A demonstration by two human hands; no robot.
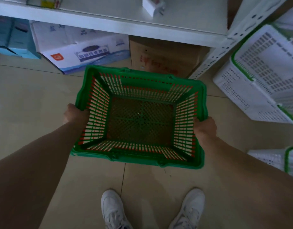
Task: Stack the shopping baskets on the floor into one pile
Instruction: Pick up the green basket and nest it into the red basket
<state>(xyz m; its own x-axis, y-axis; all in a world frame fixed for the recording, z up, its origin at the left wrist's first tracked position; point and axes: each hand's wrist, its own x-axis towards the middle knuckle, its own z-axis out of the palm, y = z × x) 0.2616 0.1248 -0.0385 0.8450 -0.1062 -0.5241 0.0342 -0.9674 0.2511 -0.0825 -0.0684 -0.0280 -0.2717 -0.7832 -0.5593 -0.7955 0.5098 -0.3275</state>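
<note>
Green basket, mid-frame, shows red-orange through its slats, seemingly another basket beneath. At the right edge, a white basket leans against shelving; a second white basket sits lower right. Left hand and right hand each clasp a side rim.

Both arms outstretched, left hand and right hand clenched.

Your left hand's fingertips are hidden under the green basket rim; beyond the right hand's fingers, the white basket (frame-cropped) blurs.
</note>
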